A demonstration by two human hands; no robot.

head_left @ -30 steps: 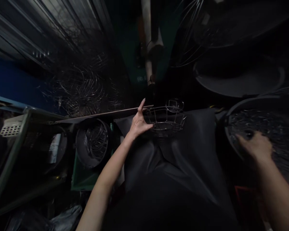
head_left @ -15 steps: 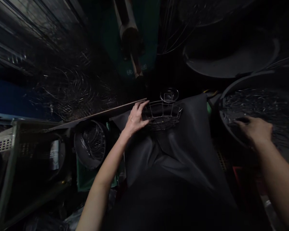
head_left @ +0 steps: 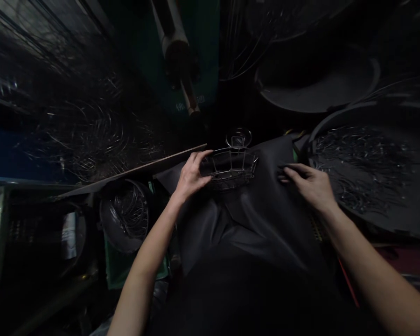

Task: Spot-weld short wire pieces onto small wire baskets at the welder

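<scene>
A small wire basket [head_left: 231, 163] with a round wire loop [head_left: 238, 138] at its far side rests over the dark apron [head_left: 266, 210] on my lap. My left hand [head_left: 192, 177] grips the basket's left end between thumb and fingers. Off to the right of the basket, apart from it, my right hand [head_left: 310, 184] has its thumb and fingers pinched together. Whatever is between those fingertips is too dark and small to make out. Beyond that hand, a wide grey basin [head_left: 411, 224] holds many small bent wire pieces [head_left: 367, 172].
A machine with a pale cylinder and rod [head_left: 187, 88] stands ahead against a green panel. Tangled wire rings [head_left: 101, 135] lie at the left behind a board edge [head_left: 154, 164]. A bucket of wire parts [head_left: 107, 219] is nearer; another basin [head_left: 315, 105] sits at the back right.
My right hand has come out of the basin of wire pieces and moved left toward the basket, fingers pinched. My left hand still holds the basket. The view has shifted slightly.
</scene>
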